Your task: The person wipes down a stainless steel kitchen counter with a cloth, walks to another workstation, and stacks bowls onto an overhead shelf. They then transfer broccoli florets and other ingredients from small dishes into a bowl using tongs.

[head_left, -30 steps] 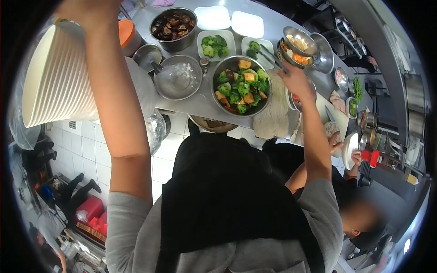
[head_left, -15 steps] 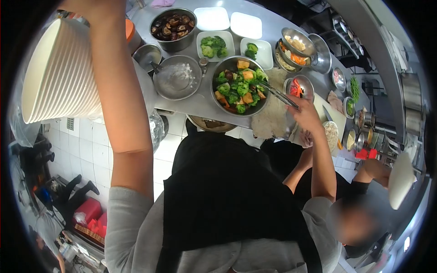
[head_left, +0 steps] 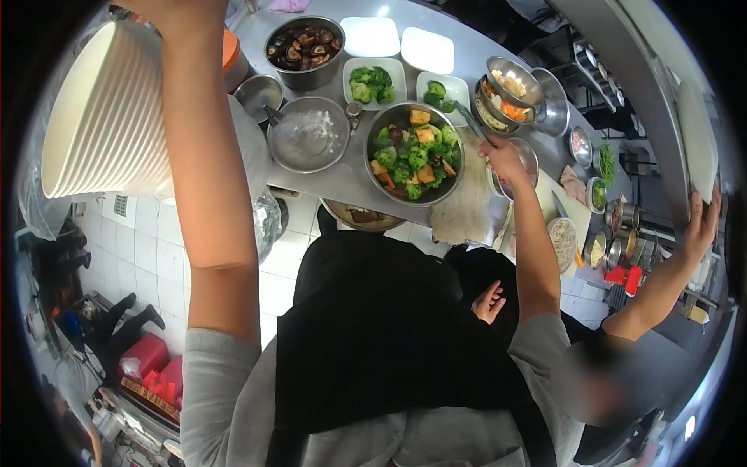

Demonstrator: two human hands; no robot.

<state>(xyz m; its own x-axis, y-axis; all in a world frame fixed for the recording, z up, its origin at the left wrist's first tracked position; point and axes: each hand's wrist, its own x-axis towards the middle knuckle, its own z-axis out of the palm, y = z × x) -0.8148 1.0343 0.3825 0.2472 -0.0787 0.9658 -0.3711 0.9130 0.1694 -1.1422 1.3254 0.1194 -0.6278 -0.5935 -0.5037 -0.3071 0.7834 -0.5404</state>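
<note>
My right hand [head_left: 504, 159] is closed round metal tongs [head_left: 471, 121], whose tips are at the broccoli in a square white dish [head_left: 463, 88]. A steel bowl [head_left: 370, 175] of broccoli [head_left: 418, 159] and browned tofu cubes stands left of that hand. Behind it is a second white dish [head_left: 348, 71] with broccoli. My left arm reaches up past a tall stack of white containers [head_left: 109, 117]; my left hand [head_left: 159, 9] is cut off by the top edge, so its fingers are hidden.
Mushrooms fill a steel pot [head_left: 305, 76]; a pan [head_left: 307, 159] with white powder stands before it. Two bare white dishes [head_left: 371, 36] are at the back. Nested ingredient bowls [head_left: 513, 82] and a knife [head_left: 559, 204] are at right. A co-worker's raised hand [head_left: 703, 222] touches a white plate.
My right hand and the tongs went from the white dish to the steel bowl, then back to the dish, where more broccoli now lies. The co-worker's plate has moved up at the right.
</note>
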